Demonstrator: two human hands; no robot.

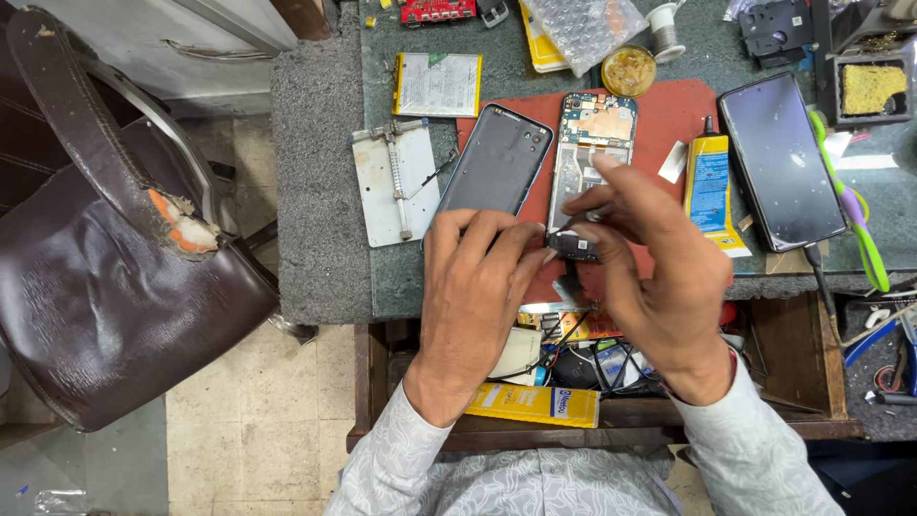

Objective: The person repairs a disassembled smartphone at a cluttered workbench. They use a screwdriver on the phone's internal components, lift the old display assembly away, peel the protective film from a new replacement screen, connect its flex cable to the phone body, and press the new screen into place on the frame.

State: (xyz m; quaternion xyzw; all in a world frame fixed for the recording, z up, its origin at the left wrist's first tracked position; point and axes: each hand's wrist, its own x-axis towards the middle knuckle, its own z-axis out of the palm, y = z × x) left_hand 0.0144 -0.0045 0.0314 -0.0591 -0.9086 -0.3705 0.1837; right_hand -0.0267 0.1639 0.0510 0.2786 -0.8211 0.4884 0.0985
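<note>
Opened phone (590, 162) lies on red mat (669, 115), just right of grey back cover (497, 161). Right hand (659, 277) pinches thin tool (585, 218) over phone's lower end. Left hand (478, 287) fingers pressed together, steadying phone's bottom edge; glue tube (709, 186) right of phone.

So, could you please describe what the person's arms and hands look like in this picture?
Both arms are covered by long sleeves of pale grey fabric with a fine wavy pattern, ending at the wrists. The left hand and right hand are bare, with no gloves. A thin red band shows at the right wrist.
</note>
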